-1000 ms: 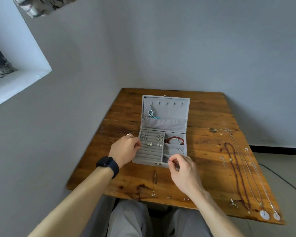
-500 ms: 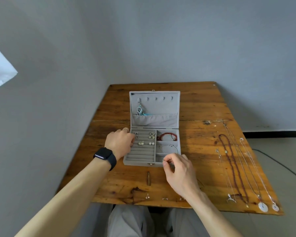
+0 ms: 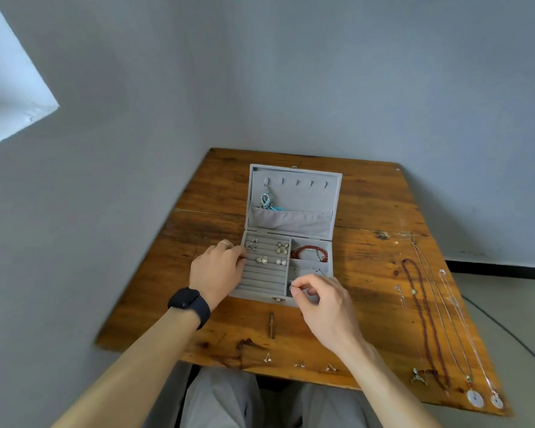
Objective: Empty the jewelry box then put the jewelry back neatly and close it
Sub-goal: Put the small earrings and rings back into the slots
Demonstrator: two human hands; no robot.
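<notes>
Jewelry box (image 3: 303, 196), grey velvet, lid open, sits mid-frame on the wooden table (image 3: 368, 273). The left hand (image 3: 217, 270) grips its left edge. The right hand (image 3: 325, 301) pinches a small silver piece (image 3: 292, 287) above its near-right compartment.

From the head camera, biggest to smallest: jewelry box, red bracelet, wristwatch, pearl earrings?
1. jewelry box
2. wristwatch and red bracelet look alike; the watch sits nearer the camera
3. pearl earrings
</notes>
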